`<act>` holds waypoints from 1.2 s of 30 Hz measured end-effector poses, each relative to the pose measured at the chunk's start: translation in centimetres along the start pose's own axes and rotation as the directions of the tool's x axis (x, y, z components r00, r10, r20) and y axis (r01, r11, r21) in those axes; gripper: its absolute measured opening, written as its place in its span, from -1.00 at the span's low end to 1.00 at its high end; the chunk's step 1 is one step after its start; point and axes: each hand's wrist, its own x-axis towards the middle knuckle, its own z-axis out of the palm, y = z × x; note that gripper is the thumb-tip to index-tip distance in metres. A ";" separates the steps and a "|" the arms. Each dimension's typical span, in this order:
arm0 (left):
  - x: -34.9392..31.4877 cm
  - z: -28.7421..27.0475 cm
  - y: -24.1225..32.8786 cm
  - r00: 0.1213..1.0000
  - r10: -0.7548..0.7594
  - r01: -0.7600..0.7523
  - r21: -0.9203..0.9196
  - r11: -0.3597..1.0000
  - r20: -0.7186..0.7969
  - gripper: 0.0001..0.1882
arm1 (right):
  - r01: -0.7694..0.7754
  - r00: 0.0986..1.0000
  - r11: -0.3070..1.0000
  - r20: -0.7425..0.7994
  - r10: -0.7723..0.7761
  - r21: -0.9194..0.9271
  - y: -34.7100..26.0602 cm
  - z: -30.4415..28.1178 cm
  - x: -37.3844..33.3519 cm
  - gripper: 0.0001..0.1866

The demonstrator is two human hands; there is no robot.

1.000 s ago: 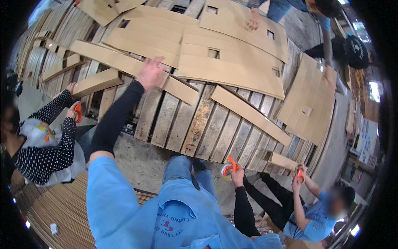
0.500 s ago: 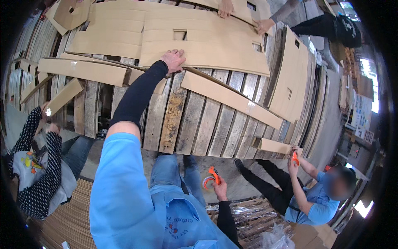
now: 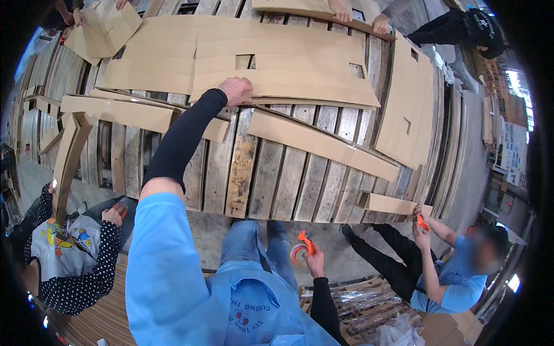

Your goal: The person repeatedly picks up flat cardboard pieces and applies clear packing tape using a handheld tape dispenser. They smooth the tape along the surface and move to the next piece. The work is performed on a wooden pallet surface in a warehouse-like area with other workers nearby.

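Note:
My left hand (image 3: 236, 91) reaches out over the table and grips the near edge of a flat cardboard sheet (image 3: 288, 49) with cut-out windows. That edge stands slightly off the layer beneath; my fingertips are partly hidden. Down by my right leg, my right hand (image 3: 315, 264) is closed round an orange tape dispenser (image 3: 304, 245) with a roll of tape on it. Between me and the sheet, a long folded cardboard strip (image 3: 323, 144) lies slanting on the wooden slats (image 3: 277, 167). Another folded strip (image 3: 118, 111) rests left of my forearm.
A co-worker at left holds a folded cardboard piece (image 3: 69, 161) upright. At right, another with an orange tape dispenser (image 3: 423, 223) works on a short strip (image 3: 392, 203). Across the table, hands hold a folded sheet (image 3: 323, 12); more hands hold cardboard (image 3: 109, 27) at far left.
The left co-worker's cardboard piece has swung upright off the table edge. Across the table, the folded sheet has moved away from mine. The near edge under my left hand has risen slightly.

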 end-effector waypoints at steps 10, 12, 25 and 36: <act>-9.6 -18.0 16.3 0.798 0.264 -0.031 0.400 0.916 -0.541 -0.89 | 0.294 0.947 0.956 -0.140 -0.287 0.026 -2.7 -4.4 0.6 -0.22; -16.1 -18.4 21.8 0.821 0.237 -0.041 0.360 0.932 -0.519 -0.88 | 0.332 0.938 0.939 -0.142 -0.317 0.090 -5.0 -5.7 -1.6 -0.22; -39.8 12.5 30.7 0.996 -0.057 0.043 -0.209 0.977 -0.062 -0.73 | 0.508 0.855 0.859 0.078 -0.512 0.068 5.8 -6.6 -3.4 -0.16; -35.4 17.5 23.3 0.953 -0.258 0.304 -0.470 0.829 0.162 -0.57 | 0.163 0.758 0.833 0.474 -0.449 0.528 3.6 -8.8 -3.0 -0.13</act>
